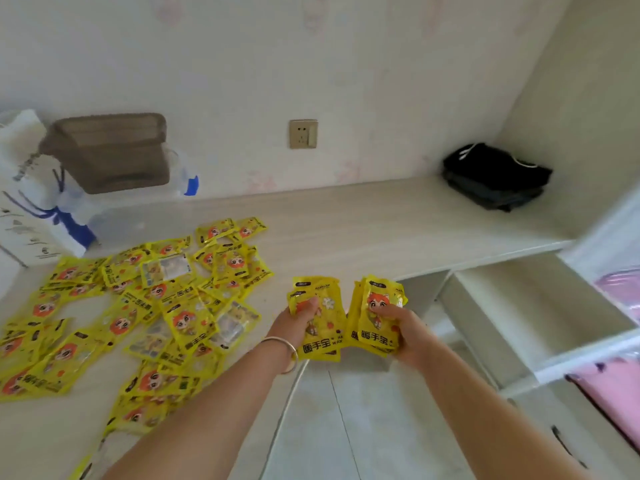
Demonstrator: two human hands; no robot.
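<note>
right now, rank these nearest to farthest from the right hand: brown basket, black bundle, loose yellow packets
From the right hand:
1. loose yellow packets, spread just to its left
2. black bundle, back right corner
3. brown basket, far back left

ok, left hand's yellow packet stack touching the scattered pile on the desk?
Apart. Head view: white desk shows between the yellow packet stack in the left hand and the scattered yellow packet pile.

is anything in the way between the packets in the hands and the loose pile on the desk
Nothing visible. The left hand grips the left stack, the right hand the right stack; only bare desk lies between them and the pile.
</note>
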